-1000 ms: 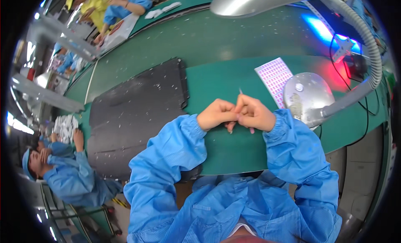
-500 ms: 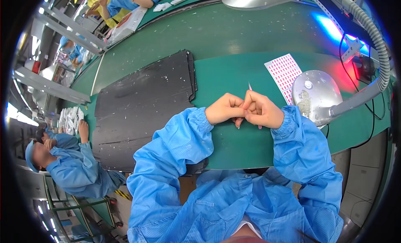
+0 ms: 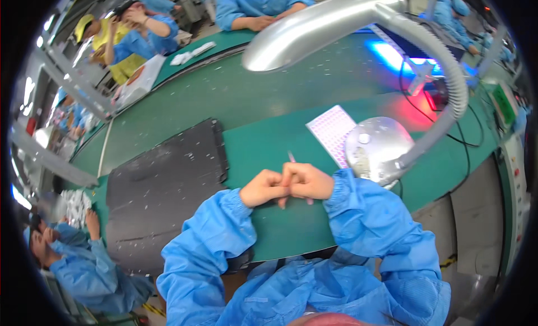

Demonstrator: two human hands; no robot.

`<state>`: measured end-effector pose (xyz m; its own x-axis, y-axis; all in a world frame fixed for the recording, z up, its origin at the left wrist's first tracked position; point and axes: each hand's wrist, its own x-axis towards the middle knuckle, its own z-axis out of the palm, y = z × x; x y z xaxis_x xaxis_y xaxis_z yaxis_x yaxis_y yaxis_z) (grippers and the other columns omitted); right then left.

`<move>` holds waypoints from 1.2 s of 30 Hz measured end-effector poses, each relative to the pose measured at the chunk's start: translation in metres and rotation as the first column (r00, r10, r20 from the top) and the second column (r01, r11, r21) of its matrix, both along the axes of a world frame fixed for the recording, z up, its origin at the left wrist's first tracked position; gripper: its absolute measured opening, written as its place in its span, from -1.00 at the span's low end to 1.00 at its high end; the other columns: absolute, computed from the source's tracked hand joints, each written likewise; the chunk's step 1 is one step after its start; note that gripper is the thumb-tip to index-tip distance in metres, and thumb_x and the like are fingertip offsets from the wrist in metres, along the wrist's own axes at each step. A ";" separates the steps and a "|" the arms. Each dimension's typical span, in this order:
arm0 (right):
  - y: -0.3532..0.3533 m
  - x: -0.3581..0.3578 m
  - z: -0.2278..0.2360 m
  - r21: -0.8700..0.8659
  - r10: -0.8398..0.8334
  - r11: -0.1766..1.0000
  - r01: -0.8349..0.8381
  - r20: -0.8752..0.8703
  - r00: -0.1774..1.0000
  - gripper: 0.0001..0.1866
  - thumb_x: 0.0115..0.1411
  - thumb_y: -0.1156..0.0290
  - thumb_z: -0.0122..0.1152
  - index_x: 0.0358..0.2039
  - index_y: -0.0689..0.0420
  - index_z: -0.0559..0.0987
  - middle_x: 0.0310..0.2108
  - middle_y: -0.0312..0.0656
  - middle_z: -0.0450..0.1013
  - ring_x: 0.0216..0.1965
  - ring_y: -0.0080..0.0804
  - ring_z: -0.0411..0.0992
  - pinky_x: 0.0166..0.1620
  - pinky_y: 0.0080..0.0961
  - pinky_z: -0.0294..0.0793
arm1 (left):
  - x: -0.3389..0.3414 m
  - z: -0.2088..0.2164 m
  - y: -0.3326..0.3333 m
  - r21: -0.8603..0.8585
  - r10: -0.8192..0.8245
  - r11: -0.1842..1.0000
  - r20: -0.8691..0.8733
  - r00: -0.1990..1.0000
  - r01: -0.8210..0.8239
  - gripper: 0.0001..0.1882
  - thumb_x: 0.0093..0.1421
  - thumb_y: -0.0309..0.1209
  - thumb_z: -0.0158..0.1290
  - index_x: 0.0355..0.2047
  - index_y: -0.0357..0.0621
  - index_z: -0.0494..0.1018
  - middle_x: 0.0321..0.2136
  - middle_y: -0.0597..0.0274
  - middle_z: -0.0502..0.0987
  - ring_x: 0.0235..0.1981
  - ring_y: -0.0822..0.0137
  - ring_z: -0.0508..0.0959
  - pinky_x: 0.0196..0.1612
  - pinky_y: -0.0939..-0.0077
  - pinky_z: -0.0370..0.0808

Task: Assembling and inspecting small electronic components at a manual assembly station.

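Note:
My left hand (image 3: 261, 189) and my right hand (image 3: 307, 181) meet fingertip to fingertip above the green table mat. Both are closed in a pinch. Whatever lies between the fingertips is too small or too hidden to make out. A slim pointed pinkish tool (image 3: 291, 156) sticks out beyond my right hand, and its pink end shows below the same hand, so it seems tucked in those fingers. Its middle is covered. Near my right hand lies a white sheet (image 3: 330, 131) with rows of small pink-red labels, partly beside the lamp's round base.
The silver lamp base (image 3: 376, 145) and its bendy neck (image 3: 455, 74) stand at the right, its head (image 3: 314, 32) overhead. Black worn sheets (image 3: 162, 191) lie stacked left of my hands. Dark cables (image 3: 468, 141) run at the right. Co-workers sit left and across the table.
The view has shifted, so table, lamp and hands appear further left and lower, and more people show at the far side. My hands stay pinched together.

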<state>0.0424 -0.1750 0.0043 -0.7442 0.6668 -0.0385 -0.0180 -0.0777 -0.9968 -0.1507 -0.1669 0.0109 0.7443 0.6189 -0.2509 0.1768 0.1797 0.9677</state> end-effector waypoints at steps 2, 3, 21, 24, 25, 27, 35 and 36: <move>-0.001 -0.006 0.010 -0.011 -0.090 0.996 0.090 -0.027 0.996 -0.66 0.05 0.52 -0.08 -0.12 0.13 0.21 -0.66 -0.25 0.35 -0.73 -0.67 0.24 -0.74 -0.76 0.15 | -0.004 0.004 0.000 -0.049 0.021 0.999 0.067 0.998 -0.018 -0.92 0.08 -0.49 -0.06 -0.47 -0.26 0.38 -0.60 0.22 0.46 -0.56 0.45 0.47 -0.47 0.68 0.39; -0.003 -0.005 0.014 0.002 -0.105 0.994 0.105 -0.014 0.994 -0.66 0.05 0.52 -0.08 -0.12 0.13 0.21 -0.66 -0.25 0.35 -0.73 -0.67 0.24 -0.74 -0.76 0.15 | -0.002 0.004 -0.001 -0.113 0.077 0.991 0.111 0.991 -0.065 -0.95 0.07 -0.51 -0.09 -0.49 -0.23 0.35 -0.57 0.19 0.46 -0.54 0.43 0.48 -0.48 0.68 0.38; -0.007 -0.005 0.000 0.258 -0.412 0.874 0.412 -0.057 0.909 -0.90 -0.02 0.52 -0.03 -0.49 0.24 0.45 -0.66 -0.30 0.35 -0.65 -0.69 0.26 -0.59 -0.74 0.21 | 0.005 0.000 0.001 -0.071 0.244 0.969 0.110 0.963 -0.238 -0.88 0.03 -0.54 -0.29 -0.59 -0.11 0.24 -0.49 0.25 0.38 -0.49 0.42 0.45 -0.50 0.69 0.35; -0.006 -0.009 0.005 0.272 -0.389 0.890 0.367 0.031 0.921 -0.92 -0.04 0.54 -0.01 -0.60 0.26 0.44 -0.67 -0.31 0.36 -0.59 -0.69 0.30 -0.54 -0.71 0.26 | 0.007 -0.004 0.004 -0.051 0.266 0.964 0.175 0.948 -0.261 -0.88 0.03 -0.55 -0.30 -0.59 -0.10 0.22 -0.47 0.27 0.35 -0.46 0.42 0.44 -0.50 0.67 0.36; -0.007 -0.007 0.005 0.217 -0.414 0.888 0.405 0.000 0.910 -0.91 -0.05 0.54 -0.01 -0.62 0.26 0.43 -0.69 -0.31 0.36 -0.59 -0.69 0.29 -0.55 -0.70 0.25 | 0.007 -0.005 0.004 -0.048 0.268 0.964 0.171 0.948 -0.263 -0.88 0.03 -0.55 -0.30 -0.59 -0.10 0.22 -0.47 0.27 0.35 -0.46 0.42 0.44 -0.50 0.67 0.36; -0.001 -0.006 -0.004 0.276 -0.446 0.865 0.420 0.036 0.894 -0.91 -0.05 0.51 0.00 -0.62 0.24 0.43 -0.71 -0.31 0.35 -0.62 -0.70 0.28 -0.57 -0.70 0.23 | 0.006 -0.005 0.004 -0.028 0.278 0.960 0.203 0.939 -0.278 -0.89 0.08 -0.48 -0.26 -0.56 -0.11 0.24 -0.46 0.30 0.34 -0.47 0.47 0.43 -0.51 0.69 0.36; 0.003 -0.010 0.000 0.688 -0.429 0.712 0.143 0.263 0.864 -0.86 0.00 0.35 -0.02 -0.55 0.11 0.48 -0.75 -0.18 0.40 -0.67 -0.31 0.44 -0.57 -0.48 0.38 | -0.003 -0.001 0.003 0.014 0.277 0.957 0.255 0.926 -0.290 -0.89 0.04 -0.58 -0.22 -0.59 -0.15 0.24 -0.40 0.24 0.30 -0.48 0.43 0.43 -0.52 0.70 0.38; 0.003 -0.005 -0.001 0.734 -0.465 0.655 0.182 0.201 0.862 -0.85 0.00 0.34 -0.04 -0.54 0.11 0.47 -0.79 -0.23 0.38 -0.69 -0.30 0.44 -0.57 -0.45 0.39 | 0.004 0.001 0.002 0.059 0.263 0.955 0.281 0.923 -0.290 -0.89 0.07 -0.57 -0.19 -0.57 -0.16 0.26 -0.39 0.24 0.30 -0.48 0.43 0.43 -0.52 0.70 0.38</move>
